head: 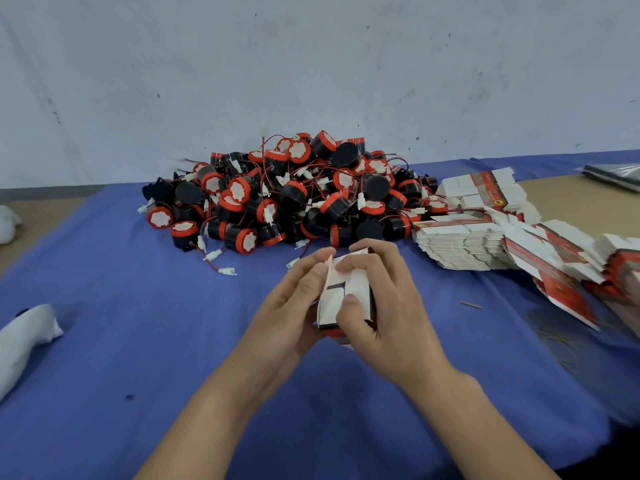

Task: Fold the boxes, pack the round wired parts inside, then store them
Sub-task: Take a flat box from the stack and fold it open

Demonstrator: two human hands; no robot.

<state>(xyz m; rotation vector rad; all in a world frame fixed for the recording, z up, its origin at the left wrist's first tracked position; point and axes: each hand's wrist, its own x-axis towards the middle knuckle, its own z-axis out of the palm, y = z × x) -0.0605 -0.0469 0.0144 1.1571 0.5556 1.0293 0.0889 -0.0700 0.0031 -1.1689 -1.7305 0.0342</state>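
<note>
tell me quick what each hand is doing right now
Left hand: holding the box, fingers curled round its left side.
Right hand: holding the same box, thumb and fingers pinching its flaps.

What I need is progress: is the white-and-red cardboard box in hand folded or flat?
Partly folded: the white-and-red cardboard box has depth; left hand and right hand grip its flaps.
</note>
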